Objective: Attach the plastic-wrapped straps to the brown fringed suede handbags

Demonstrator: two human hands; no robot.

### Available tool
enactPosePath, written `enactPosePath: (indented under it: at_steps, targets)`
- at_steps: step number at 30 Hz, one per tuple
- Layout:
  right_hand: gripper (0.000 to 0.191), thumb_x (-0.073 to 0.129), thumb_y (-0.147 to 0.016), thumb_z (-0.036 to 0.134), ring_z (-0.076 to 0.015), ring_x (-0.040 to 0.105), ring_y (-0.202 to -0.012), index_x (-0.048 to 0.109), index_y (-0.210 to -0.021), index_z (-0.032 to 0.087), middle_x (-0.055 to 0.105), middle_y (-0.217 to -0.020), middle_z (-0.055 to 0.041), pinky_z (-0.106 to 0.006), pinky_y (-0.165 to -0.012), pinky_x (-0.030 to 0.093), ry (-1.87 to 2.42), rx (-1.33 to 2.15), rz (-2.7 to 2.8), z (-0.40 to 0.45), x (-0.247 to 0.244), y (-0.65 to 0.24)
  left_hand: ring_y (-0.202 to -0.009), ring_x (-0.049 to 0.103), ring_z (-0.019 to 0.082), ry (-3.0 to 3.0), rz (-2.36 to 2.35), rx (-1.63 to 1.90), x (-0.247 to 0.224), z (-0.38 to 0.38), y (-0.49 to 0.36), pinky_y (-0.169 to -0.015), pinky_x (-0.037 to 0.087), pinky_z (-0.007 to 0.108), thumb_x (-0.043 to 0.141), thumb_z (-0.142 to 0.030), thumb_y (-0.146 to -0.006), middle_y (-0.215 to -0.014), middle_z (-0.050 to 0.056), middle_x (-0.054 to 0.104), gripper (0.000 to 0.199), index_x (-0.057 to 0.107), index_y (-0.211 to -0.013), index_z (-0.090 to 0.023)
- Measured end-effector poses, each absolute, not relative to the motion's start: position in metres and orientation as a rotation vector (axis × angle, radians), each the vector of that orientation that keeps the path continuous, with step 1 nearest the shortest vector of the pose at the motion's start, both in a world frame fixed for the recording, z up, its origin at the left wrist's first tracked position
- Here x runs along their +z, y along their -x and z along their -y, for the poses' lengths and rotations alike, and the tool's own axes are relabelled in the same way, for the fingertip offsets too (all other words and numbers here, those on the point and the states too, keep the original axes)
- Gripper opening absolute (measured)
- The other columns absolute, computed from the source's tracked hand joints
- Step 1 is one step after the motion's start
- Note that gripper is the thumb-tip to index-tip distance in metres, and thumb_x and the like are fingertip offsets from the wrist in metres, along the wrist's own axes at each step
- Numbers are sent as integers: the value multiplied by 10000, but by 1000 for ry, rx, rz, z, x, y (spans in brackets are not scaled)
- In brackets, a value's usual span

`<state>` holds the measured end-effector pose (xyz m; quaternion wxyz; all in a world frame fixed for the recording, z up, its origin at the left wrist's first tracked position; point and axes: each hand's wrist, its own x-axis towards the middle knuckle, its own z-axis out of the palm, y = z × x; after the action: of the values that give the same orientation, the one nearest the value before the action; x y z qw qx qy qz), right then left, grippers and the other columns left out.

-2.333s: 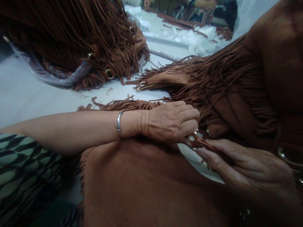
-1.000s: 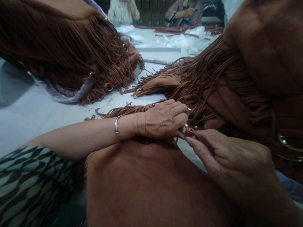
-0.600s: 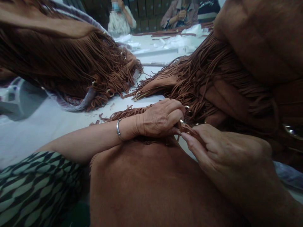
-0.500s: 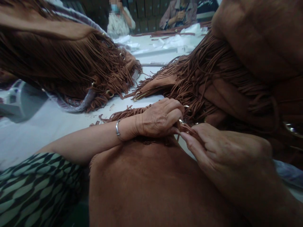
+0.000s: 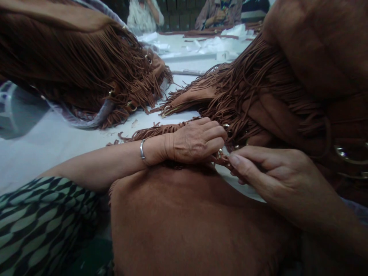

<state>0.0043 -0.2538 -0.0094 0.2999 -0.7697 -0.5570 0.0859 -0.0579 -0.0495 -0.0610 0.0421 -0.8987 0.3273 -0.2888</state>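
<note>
Sole cam, head-worn, faces fwd & down across the white table (image 5: pixel 71 143); close-up on L hand (image 5: pixel 195 140) nr centre & R hand (image 5: pixel 276 172) toward 4 o'clock, w/ brown leather (image 5: pixel 178 218) nearest at 6.

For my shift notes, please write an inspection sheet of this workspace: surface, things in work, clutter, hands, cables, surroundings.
Surface: white tabletop, small brown scraps on it.
Things in work: large brown suede-like piece in front; narrow brown strap with shiny gold-coloured metal.
Clutter: brown fringed bags at left, brown fringed pile at right, crumpled white material farther back.
Hands: right hand pinches the strap; left hand is curled at its metal end, fingertips hidden.
Cables: nothing seen.
Surroundings: people beyond the table, partly visible.
</note>
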Motion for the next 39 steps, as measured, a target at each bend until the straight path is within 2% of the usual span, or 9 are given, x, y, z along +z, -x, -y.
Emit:
enactPosePath:
  at_steps: [6,12,16,19,23,28,32,34,39]
  targets:
    - [226,496,-862,237,-103,544,-473,635,-692,184,600,-565,28,-232,-454,329,2045,405,1566,256,-7,-5,-878,494,192,2751,-917,-793,-58,52,61,-790,392,324,262,-354,-998,-991,89,590,370,554,-913,-144]
    - [195,490,-854,216,-168,604,-512,669,-787,179,648,-615,-4,-272,-466,382,2190,39,1640,260,-14,-6,-893,497,208,2742,-875,-836,-62,51,57,-792,397,332,241,-430,-994,-968,95,589,441,559,-897,-139]
    - [212,466,-876,227,-213,656,-601,670,-885,166,701,-748,-36,-314,-537,446,2206,-188,1698,261,-21,-6,-859,488,205,2732,-865,-828,-59,52,58,-765,398,332,327,-388,-984,-950,96,586,354,548,-880,-132]
    - [238,445,-896,236,-217,666,-630,666,-937,159,718,-849,-59,-320,-550,446,2243,-288,1733,263,-23,-7,-841,481,203,2735,-888,-768,-55,54,60,-758,390,337,355,-303,-976,-943,92,583,276,545,-878,-129]
    - [248,432,-905,250,-207,670,-636,669,-933,181,721,-857,-44,-308,-542,434,2249,-329,1776,266,-22,-9,-841,481,203,2727,-882,-689,-51,56,61,-742,367,342,305,-217,-977,-938,86,575,275,552,-886,-137]
    - [223,459,-895,248,-205,676,-651,671,-925,187,721,-851,-43,-308,-557,451,2235,-343,1789,267,-22,-8,-861,483,211,2724,-908,-632,-49,58,63,-740,352,358,292,-207,-978,-920,94,560,284,556,-902,-135]
    - [232,446,-898,220,-200,659,-571,661,-833,159,727,-833,-79,-306,-458,409,2150,-401,1861,266,-21,-9,-870,489,214,2720,-961,-631,-48,59,64,-720,350,362,269,-190,-981,-909,94,556,296,549,-904,-133]
    - [252,420,-908,196,-180,650,-541,654,-819,166,727,-808,-72,-300,-431,405,2077,-366,1907,265,-20,-10,-870,491,210,2704,-982,-666,-49,59,64,-719,352,358,252,-199,-988,-906,89,559,314,549,-906,-137]
    - [228,418,-919,190,-159,681,-623,644,-888,209,732,-883,-38,-279,-454,448,1976,-175,1931,267,-19,-12,-849,493,188,2676,-1052,-735,-51,58,63,-723,360,343,244,-244,-1000,-929,76,566,331,546,-911,-142]
